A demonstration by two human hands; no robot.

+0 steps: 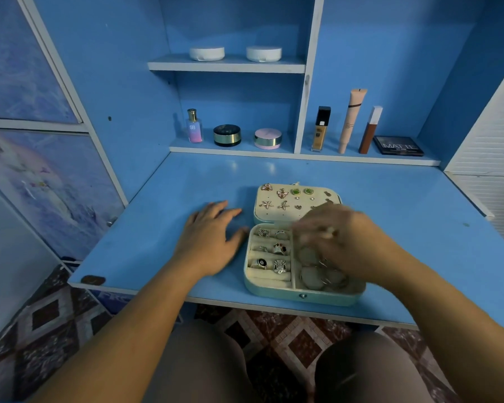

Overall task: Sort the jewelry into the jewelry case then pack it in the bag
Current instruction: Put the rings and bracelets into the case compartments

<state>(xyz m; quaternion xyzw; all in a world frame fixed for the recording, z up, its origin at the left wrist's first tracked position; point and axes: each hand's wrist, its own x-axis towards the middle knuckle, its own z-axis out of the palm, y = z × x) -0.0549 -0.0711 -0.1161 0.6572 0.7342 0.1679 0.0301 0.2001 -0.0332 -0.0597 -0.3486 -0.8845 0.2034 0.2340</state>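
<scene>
A pale green jewelry case (274, 290) lies open on the blue desk. Its lid holds several earrings (282, 196). Rings (279, 249) sit in the left slots of the base, and hoop pieces (329, 279) lie in the right compartment. My left hand (210, 237) rests flat on the desk just left of the case, fingers spread. My right hand (344, 237) hovers blurred over the right compartment, fingers bent; whether it pinches a piece is unclear. No bag is in view.
Perfume bottle (194, 126), two round compacts (227, 135), foundation bottle (322, 128), tubes (352, 120) and a palette (398, 145) stand on the back shelf. Two white jars (207, 53) sit on the upper shelf. Desk front edge (216, 301) is above my knees.
</scene>
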